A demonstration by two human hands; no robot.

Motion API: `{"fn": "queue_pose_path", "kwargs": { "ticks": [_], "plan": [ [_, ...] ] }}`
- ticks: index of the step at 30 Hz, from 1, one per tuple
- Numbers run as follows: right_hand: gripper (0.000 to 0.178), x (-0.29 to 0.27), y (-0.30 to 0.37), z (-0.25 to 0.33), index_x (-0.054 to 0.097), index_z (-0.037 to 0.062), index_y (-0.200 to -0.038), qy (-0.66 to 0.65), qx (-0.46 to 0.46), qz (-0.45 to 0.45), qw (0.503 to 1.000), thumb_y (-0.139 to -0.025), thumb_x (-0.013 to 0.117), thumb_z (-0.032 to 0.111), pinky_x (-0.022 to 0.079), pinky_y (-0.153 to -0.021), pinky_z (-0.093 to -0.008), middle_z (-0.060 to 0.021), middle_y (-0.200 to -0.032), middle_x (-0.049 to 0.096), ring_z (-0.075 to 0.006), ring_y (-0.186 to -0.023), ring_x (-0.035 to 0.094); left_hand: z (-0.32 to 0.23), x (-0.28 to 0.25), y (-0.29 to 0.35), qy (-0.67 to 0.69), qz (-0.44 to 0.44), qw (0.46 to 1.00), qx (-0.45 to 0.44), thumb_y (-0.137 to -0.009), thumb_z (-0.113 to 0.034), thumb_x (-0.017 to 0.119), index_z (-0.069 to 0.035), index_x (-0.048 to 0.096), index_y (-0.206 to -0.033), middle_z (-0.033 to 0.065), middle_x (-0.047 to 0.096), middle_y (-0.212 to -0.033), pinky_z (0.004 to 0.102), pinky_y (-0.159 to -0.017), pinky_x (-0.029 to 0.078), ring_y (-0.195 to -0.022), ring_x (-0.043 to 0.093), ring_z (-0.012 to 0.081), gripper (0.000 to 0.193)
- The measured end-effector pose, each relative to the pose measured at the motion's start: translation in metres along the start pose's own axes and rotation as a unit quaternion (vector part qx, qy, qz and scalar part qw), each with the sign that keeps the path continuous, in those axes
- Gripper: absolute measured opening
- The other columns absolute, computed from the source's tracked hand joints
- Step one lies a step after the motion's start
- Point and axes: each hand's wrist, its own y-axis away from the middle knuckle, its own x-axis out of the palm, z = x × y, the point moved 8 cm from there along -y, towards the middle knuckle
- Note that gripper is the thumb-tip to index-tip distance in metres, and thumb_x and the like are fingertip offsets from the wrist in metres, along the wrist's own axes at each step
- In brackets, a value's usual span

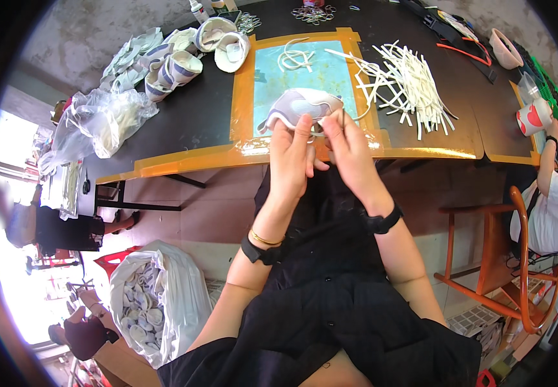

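Above the near edge of the mat I hold a small soft shoe upper [303,103], white with lilac-grey panels. My left hand [289,158] grips its near edge, thumb on top and fingers underneath. At the right end of the same edge, the thumb and fingers of my right hand [354,155] are pinched together. A thin white strip [361,115] runs out beside my right fingers toward the pile; whether it is in the pinch is hidden. Beyond the upper, a few loose white strips [296,59] lie curled on the light-blue mat [269,80].
A heap of white strips [414,87] lies right of the mat. Several shoe uppers [182,64] and a clear plastic bag [101,122] lie left. A white sack [185,284] of fabric pieces stands on the floor. Another person [550,200] works at the right, near a wooden chair [495,264].
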Motion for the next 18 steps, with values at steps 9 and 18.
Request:
{"fn": "queue_pose_path", "kwargs": {
  "ticks": [9,18],
  "plan": [
    [0.019,-0.037,-0.007,-0.022,0.052,0.0104,-0.085,-0.195,0.171,0.055,0.964,-0.09,0.061,0.026,0.018,-0.039,-0.0157,0.0082,-0.066,0.042,0.0015,-0.046,0.027,-0.038,-0.002,0.008,-0.531,0.137,0.812,0.202,-0.076,-0.002,0.067,0.0,0.061,-0.095,0.0083,0.063,-0.099,0.0251,-0.046,0.044,-0.053,0.058,0.0153,0.02],
    [0.014,-0.118,-0.006,-0.013,0.057,0.0099,-0.088,-0.021,0.094,-0.125,0.987,-0.089,0.059,0.024,0.02,-0.04,-0.0163,0.011,-0.058,0.035,0.0021,-0.047,0.028,-0.009,-0.033,-0.01,-0.433,0.132,0.887,-0.094,-0.084,-0.008,0.062,0.0,0.06,-0.098,0.0093,0.063,-0.081,0.02,-0.045,0.043,-0.048,0.058,0.0107,0.016]
  ]
}}
